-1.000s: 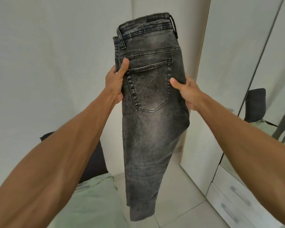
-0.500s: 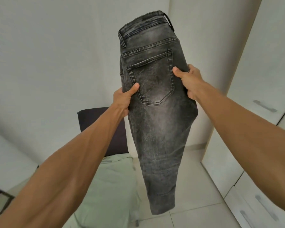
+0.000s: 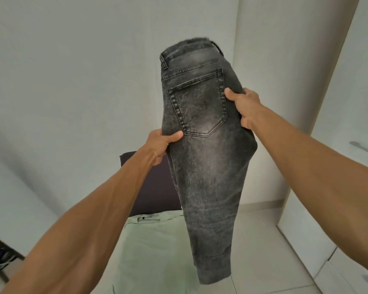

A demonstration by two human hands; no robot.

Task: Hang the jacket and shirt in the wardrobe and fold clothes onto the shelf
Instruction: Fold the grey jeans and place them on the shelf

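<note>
Now the grey jeans (image 3: 208,166) hang in the air in front of the person, doubled lengthwise leg on leg. The back pocket (image 3: 200,107) faces the camera, the waistband (image 3: 191,52) is uppermost and the hems dangle free.

Over the last second the left hand (image 3: 159,145) has slid down the left edge. It was level with the pocket's top; it now pinches the cloth just below the pocket's lower corner, thumb on the near face and fingers behind. The right hand (image 3: 244,107) grips the opposite edge beside the pocket, thumb on the stitching and fingers wrapped round the back. It sits about where it did, so the right hand is now higher than the left.

The view has swung leftward too. The mirrored door is out of sight, and only a white wardrobe front (image 3: 338,166) with its drawers (image 3: 348,279) remains at the right. More of the bed (image 3: 157,251), with its pale green sheet and dark pillow (image 3: 155,187), shows below the jeans.

This looks like the run-up to a cross fold, the lowered left grip marking where the legs may be doubled up. The turn toward the bed suggests it will serve as the folding surface. The jeans are not yet folded small or shelved, and no shelf, jacket or shirt is in view.
</note>
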